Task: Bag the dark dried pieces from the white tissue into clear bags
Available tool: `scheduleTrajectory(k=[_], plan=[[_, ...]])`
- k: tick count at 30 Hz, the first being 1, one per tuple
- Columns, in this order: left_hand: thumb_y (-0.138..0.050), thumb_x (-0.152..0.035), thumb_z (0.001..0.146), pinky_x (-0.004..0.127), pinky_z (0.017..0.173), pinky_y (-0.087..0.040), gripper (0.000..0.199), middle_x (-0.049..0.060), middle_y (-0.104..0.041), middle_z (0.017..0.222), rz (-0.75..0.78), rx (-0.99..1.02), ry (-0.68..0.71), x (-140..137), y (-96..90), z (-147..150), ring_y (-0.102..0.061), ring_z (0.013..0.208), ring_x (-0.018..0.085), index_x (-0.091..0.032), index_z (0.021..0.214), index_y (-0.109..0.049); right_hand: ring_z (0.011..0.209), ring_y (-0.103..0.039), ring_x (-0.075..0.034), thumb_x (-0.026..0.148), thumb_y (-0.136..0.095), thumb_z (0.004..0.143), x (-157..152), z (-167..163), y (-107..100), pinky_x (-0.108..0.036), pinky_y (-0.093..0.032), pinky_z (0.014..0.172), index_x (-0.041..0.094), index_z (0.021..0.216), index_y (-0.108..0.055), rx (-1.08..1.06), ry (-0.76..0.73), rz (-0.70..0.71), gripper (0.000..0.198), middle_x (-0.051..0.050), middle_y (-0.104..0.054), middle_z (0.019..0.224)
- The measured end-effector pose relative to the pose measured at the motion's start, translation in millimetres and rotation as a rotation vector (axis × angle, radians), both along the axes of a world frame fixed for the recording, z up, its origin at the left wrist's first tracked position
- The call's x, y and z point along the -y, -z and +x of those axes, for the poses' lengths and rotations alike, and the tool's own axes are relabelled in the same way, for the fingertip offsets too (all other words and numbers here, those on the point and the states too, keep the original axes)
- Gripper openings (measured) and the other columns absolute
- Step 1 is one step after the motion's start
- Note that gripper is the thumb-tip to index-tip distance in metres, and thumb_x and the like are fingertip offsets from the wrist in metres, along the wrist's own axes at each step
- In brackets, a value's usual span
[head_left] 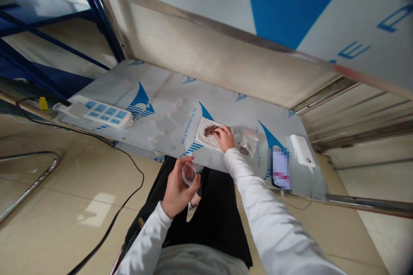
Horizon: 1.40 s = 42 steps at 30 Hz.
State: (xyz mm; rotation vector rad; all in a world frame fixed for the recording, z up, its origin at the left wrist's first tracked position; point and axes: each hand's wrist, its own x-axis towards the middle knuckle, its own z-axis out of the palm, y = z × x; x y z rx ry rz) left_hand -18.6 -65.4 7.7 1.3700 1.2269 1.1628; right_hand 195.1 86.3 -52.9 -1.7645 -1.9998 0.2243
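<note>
My left hand (181, 187) is closed round a small clear plastic bag (189, 173), its mouth spread into a round opening, in front of the table edge. At the middle of the table, my right hand (225, 138) reaches down with fingertips pinched together at a pile of small brown pieces (210, 130). They look like small screws, though too small to be sure. A white cloth or paper sheet (202, 139) lies under the pile. Just right of my right hand is a clear bag (247, 142) with dark small pieces inside, partly hidden by my wrist.
Flat clear bags (176, 107) lie left of the sheet on the film-covered table (219, 94). A white power strip (108, 113) is at the left end. A phone (280, 167) and a white device (301, 149) lie right. A shelf (219, 4) overhangs the table; a black cable (129, 197) crosses the floor.
</note>
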Motion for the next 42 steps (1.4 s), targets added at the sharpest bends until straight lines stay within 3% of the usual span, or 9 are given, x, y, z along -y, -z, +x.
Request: scheduleTrajectory(k=[8, 13, 18, 21, 23, 26, 31, 36, 42], plan=[[-0.060, -0.020, 0.079, 0.023, 0.065, -0.045, 0.037, -0.001, -0.055, 0.082, -0.002, -0.004, 0.037, -2, 0.9, -2, -0.052, 0.067, 0.011, -0.021, 0.113, -0.044, 0.090, -0.054, -0.023, 0.023, -0.058, 0.083, 4, 14, -1, -0.036, -0.044, 0.086, 0.019, 0.084, -0.072, 0.043, 0.052, 0.001, 0.015, -0.010, -0.063, 0.091], [-0.060, -0.020, 0.078, 0.024, 0.066, -0.046, 0.037, -0.001, -0.057, 0.083, 0.008, -0.022, 0.038, -3, 1.4, -2, -0.055, 0.067, 0.011, -0.021, 0.112, -0.046, 0.086, -0.055, -0.023, 0.021, -0.062, 0.078, 1, 17, -4, -0.036, -0.045, 0.082, 0.020, 0.074, -0.072, 0.014, 0.066, 0.002, 0.011, -0.008, -0.065, 0.084], [-0.061, -0.020, 0.076, 0.024, 0.065, -0.045, 0.039, -0.002, -0.055, 0.077, 0.069, -0.110, 0.022, -11, -7.8, -1, -0.054, 0.065, 0.011, -0.020, 0.112, -0.046, 0.079, -0.057, -0.020, 0.025, -0.061, 0.080, 22, -2, -45, -0.033, -0.047, 0.075, 0.017, 0.078, -0.070, -0.095, 0.056, 0.046, 0.013, -0.008, -0.065, 0.080], [-0.061, -0.020, 0.074, 0.024, 0.064, -0.044, 0.039, -0.003, -0.054, 0.076, 0.110, -0.161, 0.007, -17, -15.3, 2, -0.054, 0.065, 0.012, -0.020, 0.110, -0.046, 0.067, -0.055, -0.015, 0.034, -0.060, 0.083, 69, -28, -90, -0.027, -0.046, 0.062, 0.017, 0.085, -0.068, -0.308, -0.011, 0.046, 0.019, -0.005, -0.065, 0.082], [-0.062, -0.020, 0.073, 0.025, 0.065, -0.044, 0.038, -0.001, -0.056, 0.080, 0.136, -0.178, 0.000, -19, -19.0, 7, -0.055, 0.067, 0.013, -0.021, 0.107, -0.045, 0.063, -0.053, -0.013, 0.034, -0.061, 0.083, 105, -48, -117, -0.025, -0.045, 0.058, 0.019, 0.084, -0.068, -0.468, -0.099, -0.053, 0.017, -0.003, -0.063, 0.078], [-0.064, -0.018, 0.069, 0.026, 0.065, -0.043, 0.039, 0.000, -0.056, 0.081, 0.180, -0.167, -0.016, -17, -22.6, 14, -0.055, 0.069, 0.014, -0.021, 0.103, -0.044, 0.064, -0.053, -0.012, 0.029, -0.062, 0.083, 145, -71, -142, -0.024, -0.044, 0.059, 0.020, 0.084, -0.068, -0.539, -0.121, -0.128, 0.011, -0.001, -0.061, 0.075], [-0.067, -0.016, 0.065, 0.026, 0.063, -0.041, 0.043, -0.001, -0.054, 0.078, 0.213, -0.118, -0.030, -11, -28.6, 19, -0.053, 0.066, 0.014, -0.022, 0.100, -0.043, 0.068, -0.055, -0.014, 0.022, -0.062, 0.082, 158, -79, -151, -0.027, -0.046, 0.064, 0.018, 0.086, -0.069, -0.417, -0.085, -0.130, 0.010, -0.002, -0.059, 0.074], [-0.068, -0.020, 0.067, 0.026, 0.064, -0.042, 0.038, 0.001, -0.056, 0.084, 0.239, -0.131, -0.050, -6, -35.4, 17, -0.053, 0.068, 0.014, -0.022, 0.096, -0.043, 0.071, -0.057, -0.016, 0.025, -0.064, 0.081, 156, -75, -159, -0.028, -0.047, 0.067, 0.019, 0.087, -0.072, -0.271, -0.147, -0.150, 0.011, -0.002, -0.059, 0.071], [-0.065, -0.024, 0.070, 0.027, 0.068, -0.045, 0.035, 0.002, -0.057, 0.086, 0.193, -0.138, -0.067, -7, -32.3, 12, -0.057, 0.075, 0.015, -0.022, 0.097, -0.043, 0.063, -0.056, -0.014, 0.029, -0.062, 0.083, 151, -66, -161, -0.026, -0.047, 0.060, 0.024, 0.088, -0.071, -0.392, -0.205, -0.146, 0.011, -0.002, -0.062, 0.074]])
